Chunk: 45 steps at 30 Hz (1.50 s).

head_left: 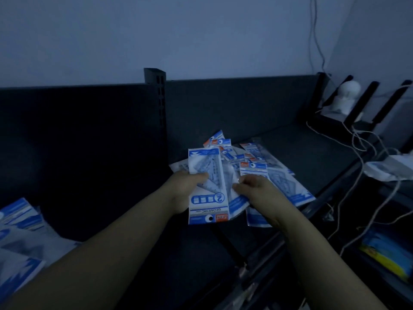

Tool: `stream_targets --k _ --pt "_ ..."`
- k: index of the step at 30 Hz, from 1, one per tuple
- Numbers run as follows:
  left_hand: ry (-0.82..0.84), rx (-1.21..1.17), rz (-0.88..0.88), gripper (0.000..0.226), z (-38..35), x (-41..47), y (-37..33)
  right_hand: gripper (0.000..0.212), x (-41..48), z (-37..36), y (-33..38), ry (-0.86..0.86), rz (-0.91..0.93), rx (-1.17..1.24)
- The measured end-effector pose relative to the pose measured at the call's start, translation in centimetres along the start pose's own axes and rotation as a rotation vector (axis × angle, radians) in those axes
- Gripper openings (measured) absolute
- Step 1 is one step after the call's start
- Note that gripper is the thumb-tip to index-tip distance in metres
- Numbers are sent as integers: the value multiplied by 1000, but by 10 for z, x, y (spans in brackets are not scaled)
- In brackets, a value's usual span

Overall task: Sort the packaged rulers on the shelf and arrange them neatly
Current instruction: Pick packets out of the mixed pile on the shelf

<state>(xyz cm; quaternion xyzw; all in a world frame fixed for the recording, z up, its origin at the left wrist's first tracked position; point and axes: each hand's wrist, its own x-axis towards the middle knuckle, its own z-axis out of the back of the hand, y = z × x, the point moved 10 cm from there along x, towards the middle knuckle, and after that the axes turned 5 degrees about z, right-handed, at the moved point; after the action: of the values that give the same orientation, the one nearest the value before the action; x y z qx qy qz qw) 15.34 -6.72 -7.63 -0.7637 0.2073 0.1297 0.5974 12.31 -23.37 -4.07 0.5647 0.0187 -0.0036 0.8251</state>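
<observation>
While in fingers (197, 176), packet (206, 199) near shelf-edge (335, 182).

Ruler packs (257, 162) heaped on shelf (312, 153) (more lie left (20, 231)).

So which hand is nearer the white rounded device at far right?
Right. Right hand is below-left of the white rounded device; left hand, gripping a blue ruler pack, farther left.

Left grip (185, 192) and right grip (254, 186) are bare, as are both forearms (100, 253).
</observation>
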Motion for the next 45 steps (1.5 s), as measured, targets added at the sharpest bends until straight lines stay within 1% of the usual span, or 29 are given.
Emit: stream_targets --k 2,3,4,5,6,8,10,13,15,16,17,18,20,21,23,25,26,29,30,33,34,37,38,39,41,43,45 --pt "-34 51 -43 13 -1 6 -1 22 0 28 -4 -142 23 -299" --pt "-56 93 -69 12 -1 10 -2 28 -2 42 -7 -211 0 -442" --pt "-66 134 -85 10 -2 13 -3 40 -5 52 -12 -249 -46 -551" --pt "-66 159 -79 10 -4 15 -2 52 -7 57 -20 -244 -95 -626" --pt "-59 176 -60 12 -7 17 0 59 -8 58 -24 -215 -116 -677" --pt "-44 231 -29 21 -16 20 5 67 -8 55 -30 -168 -116 -664" --pt "-52 310 -12 25 -25 21 8 70 -6 54 -34 -160 -105 -552" --pt "-69 351 3 31 -34 24 9 52 -1 53 -38 -137 -104 -367" --pt "-51 373 9 37 -41 28 8 48 -1 47 -44 -83 -131 -198" --pt "-50 393 9 36 -43 28 7 48 -1 47 -45 -80 -121 -153" --pt "-53 410 5 33 -45 28 7 46 -1 54 -42 -116 -91 -174" --pt "-65 421 -1 31 -45 29 7 43 0 67 -37 -198 -48 -268" --pt "-94 427 -21 29 -43 29 6 43 2 100 -29 -375 -2 -532" --pt "-103 429 -28 29 -42 30 5 48 4 111 -30 -408 -14 -654" --pt "-105 430 -34 27 -41 31 5 60 11 123 -43 -371 -128 -843" --pt "-103 423 -29 26 -41 32 6 70 14 124 -56 -304 -237 -920" --pt "-104 425 -27 26 -41 31 6 73 14 123 -56 -291 -251 -931" --pt "-114 431 -28 28 -42 30 6 78 16 124 -58 -318 -256 -849" --pt "-115 428 -26 28 -42 29 6 72 15 121 -57 -312 -259 -788" --pt "-117 409 -28 29 -42 28 7 24 12 106 -53 -259 -200 -517" --pt "-116 392 -29 29 -41 28 8 20 9 99 -48 -248 -168 -448" --pt "-119 324 -36 26 -38 24 10 26 0 86 -27 -280 -18 -243" --pt "-117 299 -43 23 -37 22 9 25 -3 79 -20 -272 26 -156" --pt "-118 265 -50 20 -35 20 9 19 -4 70 -17 -239 47 -82" --pt "-121 184 -67 18 -29 11 5 4 -3 50 -13 -156 58 22" --pt "-135 115 -97 26 -18 1 -1 3 0 33 -10 -122 53 76" --pt "-157 66 -150 27 -4 -14 -10 5 5 17 -6 -107 43 94"
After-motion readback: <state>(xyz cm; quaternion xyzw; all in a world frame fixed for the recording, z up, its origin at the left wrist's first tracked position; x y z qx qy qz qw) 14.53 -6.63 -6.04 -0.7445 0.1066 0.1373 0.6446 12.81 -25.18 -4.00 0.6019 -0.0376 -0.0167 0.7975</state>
